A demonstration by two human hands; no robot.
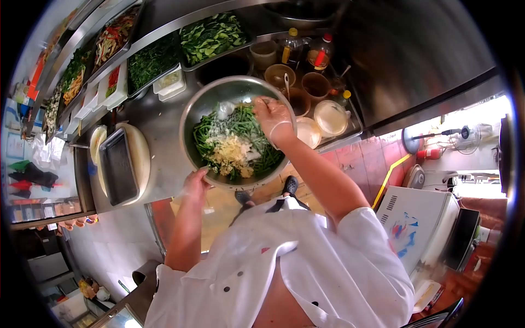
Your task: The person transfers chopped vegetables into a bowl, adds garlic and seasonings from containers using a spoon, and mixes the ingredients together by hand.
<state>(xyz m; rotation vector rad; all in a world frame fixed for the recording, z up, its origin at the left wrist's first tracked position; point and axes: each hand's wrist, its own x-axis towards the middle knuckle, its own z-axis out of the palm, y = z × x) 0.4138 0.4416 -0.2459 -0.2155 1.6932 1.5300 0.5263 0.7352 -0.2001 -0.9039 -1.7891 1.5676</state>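
Note:
A large metal mixing bowl point(188, 128) holds cut green vegetables point(205, 134), which look like long beans or stems. Chopped garlic point(229, 153) lies in a pale heap over them, with white powder point(225, 111) scattered toward the far side. My left hand point(197, 183) grips the bowl's near-left rim, thumb on top. Inside the bowl's right side is my right hand point(272, 117), seemingly in a thin clear glove with a pale band at the wrist. Its fingers curl down at the edge of the greens, and whatever they hold is hidden.
Trays of cut greens point(213, 37) line the back of the steel counter point(164, 123). Seasoning tubs point(316, 85) and bottles point(322, 52) stand beyond the bowl to the right. A black rectangular pan point(119, 167) rests on a round board point(141, 153) at left.

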